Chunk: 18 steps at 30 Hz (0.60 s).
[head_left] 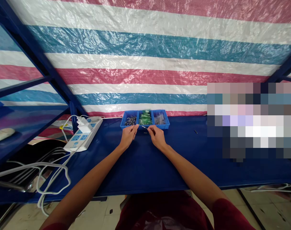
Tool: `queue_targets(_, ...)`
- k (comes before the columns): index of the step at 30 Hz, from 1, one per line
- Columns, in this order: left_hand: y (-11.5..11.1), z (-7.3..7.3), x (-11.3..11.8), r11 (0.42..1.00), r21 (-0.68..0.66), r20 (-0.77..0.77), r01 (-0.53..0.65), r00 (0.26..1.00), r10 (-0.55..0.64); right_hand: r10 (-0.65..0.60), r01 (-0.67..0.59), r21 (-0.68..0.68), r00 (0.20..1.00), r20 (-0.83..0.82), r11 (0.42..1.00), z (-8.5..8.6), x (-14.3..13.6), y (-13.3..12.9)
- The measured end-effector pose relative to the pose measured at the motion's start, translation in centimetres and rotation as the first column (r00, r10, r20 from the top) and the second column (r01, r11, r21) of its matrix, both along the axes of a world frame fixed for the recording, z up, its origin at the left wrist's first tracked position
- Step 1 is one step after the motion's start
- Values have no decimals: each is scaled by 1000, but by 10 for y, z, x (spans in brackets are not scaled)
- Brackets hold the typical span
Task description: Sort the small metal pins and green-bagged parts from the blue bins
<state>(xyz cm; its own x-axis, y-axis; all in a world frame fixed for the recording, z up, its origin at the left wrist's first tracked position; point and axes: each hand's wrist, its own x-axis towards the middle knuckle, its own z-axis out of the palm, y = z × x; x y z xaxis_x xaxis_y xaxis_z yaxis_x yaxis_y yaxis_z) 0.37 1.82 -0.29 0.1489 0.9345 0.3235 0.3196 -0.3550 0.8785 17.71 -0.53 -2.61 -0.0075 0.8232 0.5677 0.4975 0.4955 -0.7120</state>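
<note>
My left hand [129, 136] is closed, fingertips pinched together. Anything between them is too small to make out. My right hand [157, 136] pinches a thin, pale stick-like piece [144, 127] that points toward the left hand. Both hands are just in front of a blue three-part tray [166, 126]. Its left compartment holds many small black-and-silver rod-like pieces [131, 120]. Green packets [145, 118] fill the middle one, and clear plastic bags [159, 119] lie in the right one. A small dark sliver [145, 132] lies on the table between the hands.
A white power strip [84, 134] with a plugged-in adapter stands at the left on the blue table [145, 169], its white cables looping over the edge. One small dark rod [195, 131] lies to the right. Blurred blocks hide the far right. Striped sheeting [145, 76] hangs behind.
</note>
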Motion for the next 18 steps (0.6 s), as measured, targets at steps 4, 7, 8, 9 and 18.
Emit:
queue_targets(4,2,-1,-1,998,66,-35,1,999,1,3,-3,-1,1000,-15,1000,-1,0,0)
queue_targets(7,5,-4,-1,992,106,-30,69,997,-66,2,-2,-6,1000,-23,1000,-2,0,0)
queue_targets(8,5,-5,-1,989,124,-26,84,996,-82,1,-2,-6,1000,-23,1000,-2,0,1)
queue_targets(9,5,-5,-1,986,139,-21,97,995,-95,2,-2,-6,1000,-22,1000,-2,0,1)
queue_targets(18,4,-5,1,990,99,140,106,983,-119,64,-63,-19,997,35,998,-2,-2,1)
